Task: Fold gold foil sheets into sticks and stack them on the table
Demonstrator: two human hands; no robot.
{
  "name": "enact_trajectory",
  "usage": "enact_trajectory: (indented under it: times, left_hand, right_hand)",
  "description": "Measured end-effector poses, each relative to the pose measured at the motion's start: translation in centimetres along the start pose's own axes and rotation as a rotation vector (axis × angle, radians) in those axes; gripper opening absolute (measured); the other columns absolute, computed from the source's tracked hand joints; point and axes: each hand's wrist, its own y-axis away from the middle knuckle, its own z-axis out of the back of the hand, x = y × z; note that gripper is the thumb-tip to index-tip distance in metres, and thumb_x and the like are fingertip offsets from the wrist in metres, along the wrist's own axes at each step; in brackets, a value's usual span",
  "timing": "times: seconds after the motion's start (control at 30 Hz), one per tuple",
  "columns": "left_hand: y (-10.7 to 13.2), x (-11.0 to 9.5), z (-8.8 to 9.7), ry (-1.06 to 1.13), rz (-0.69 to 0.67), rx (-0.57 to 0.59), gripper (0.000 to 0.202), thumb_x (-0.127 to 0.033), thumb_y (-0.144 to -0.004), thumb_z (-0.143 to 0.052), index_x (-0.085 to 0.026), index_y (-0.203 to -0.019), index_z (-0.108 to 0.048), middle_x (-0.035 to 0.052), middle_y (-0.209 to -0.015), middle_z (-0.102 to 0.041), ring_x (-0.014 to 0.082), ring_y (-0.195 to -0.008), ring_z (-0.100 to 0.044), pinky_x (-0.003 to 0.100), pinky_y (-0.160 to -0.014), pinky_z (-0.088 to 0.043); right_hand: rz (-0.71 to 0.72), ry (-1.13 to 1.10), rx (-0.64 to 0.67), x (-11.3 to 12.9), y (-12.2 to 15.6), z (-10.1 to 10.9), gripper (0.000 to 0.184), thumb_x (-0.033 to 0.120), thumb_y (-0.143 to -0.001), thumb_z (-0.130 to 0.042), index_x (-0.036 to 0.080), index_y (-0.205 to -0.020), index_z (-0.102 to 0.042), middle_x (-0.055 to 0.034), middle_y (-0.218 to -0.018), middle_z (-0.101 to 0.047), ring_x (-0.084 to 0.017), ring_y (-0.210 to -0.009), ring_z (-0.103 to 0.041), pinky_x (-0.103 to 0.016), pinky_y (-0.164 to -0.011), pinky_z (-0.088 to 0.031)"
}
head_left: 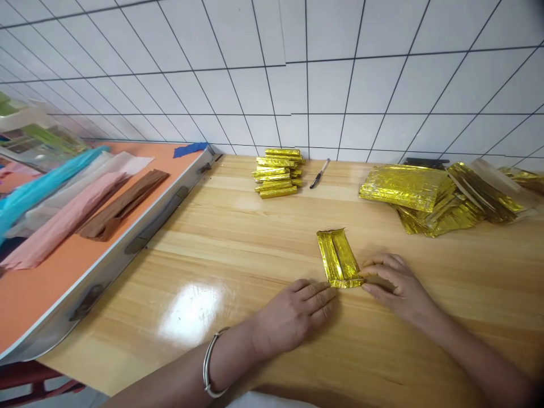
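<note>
A gold foil sheet (pixel 339 255) lies on the wooden table in front of me, its near edge folded over into a narrow strip. My left hand (pixel 294 314), with a silver bangle at the wrist, has its fingers pressed together at the near left corner of the sheet; its thumb is hidden. At the near right corner, my right hand (pixel 393 283) pinches the folded edge between thumb and fingers. Farther back, a stack of rolled gold foil pieces (pixel 278 174) sits near the wall. A pile of flat gold foil sheets (pixel 403 187) lies at the back right.
A pen (pixel 319 174) rests near the tiled wall (pixel 331 85). On the left, an orange-topped surface (pixel 140 164) with a raised edge carries brown (pixel 123 207), pink (pixel 72 218) and turquoise folded paper (pixel 51 181). A blue scrap (pixel 190 149) lies at its far corner.
</note>
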Motion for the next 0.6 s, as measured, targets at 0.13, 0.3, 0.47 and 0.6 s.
enact_trajectory:
  times: [0.13,0.3,0.47,0.6]
  left_hand:
    - [-0.1,-0.3,0.2,-0.029,0.014,-0.001,0.036,-0.020,-0.096,-0.033,-0.013,-0.129,-0.045,0.0071,-0.138,-0.045,0.0215,-0.126,-0.042,0.036,-0.100,-0.038]
    - [-0.1,-0.4,0.1,-0.051,0.004,-0.016,0.034,-0.020,-0.096,-0.034,-0.013,-0.126,-0.048,0.0071,-0.137,-0.047,0.0212,-0.124,-0.044,0.036,-0.100,-0.039]
    - [0.0,-0.5,-0.1,-0.074,0.011,-0.050,0.034,-0.020,-0.096,-0.035,-0.012,-0.125,-0.049,0.0087,-0.136,-0.048,0.0234,-0.125,-0.042,0.037,-0.100,-0.037]
    - [0.2,-1.0,0.1,-0.071,0.028,-0.064,0.035,-0.020,-0.096,-0.035,-0.008,-0.127,-0.047,0.0125,-0.136,-0.046,0.0258,-0.126,-0.040,0.038,-0.101,-0.034]
  right_hand:
    - [-0.032,0.010,0.041,0.3,-0.4,0.1,0.011,0.031,-0.079,-0.060,0.027,-0.087,-0.066,-0.0054,-0.095,-0.059,-0.023,-0.091,-0.052,-0.040,-0.079,-0.043]
    - [-0.065,0.036,0.085,0.7,-1.0,0.3,0.011,0.034,-0.080,-0.059,0.026,-0.082,-0.066,-0.0059,-0.090,-0.059,-0.023,-0.088,-0.051,-0.040,-0.075,-0.042]
    - [-0.081,0.060,0.177,1.3,-1.7,1.0,0.015,0.033,-0.084,-0.055,0.023,-0.077,-0.064,-0.0061,-0.087,-0.057,-0.023,-0.087,-0.048,-0.039,-0.075,-0.041]
    - [-0.099,0.089,0.255,2.0,-2.4,1.5,0.018,0.034,-0.085,-0.053,0.022,-0.074,-0.062,-0.0064,-0.084,-0.056,-0.023,-0.086,-0.046,-0.039,-0.075,-0.040]
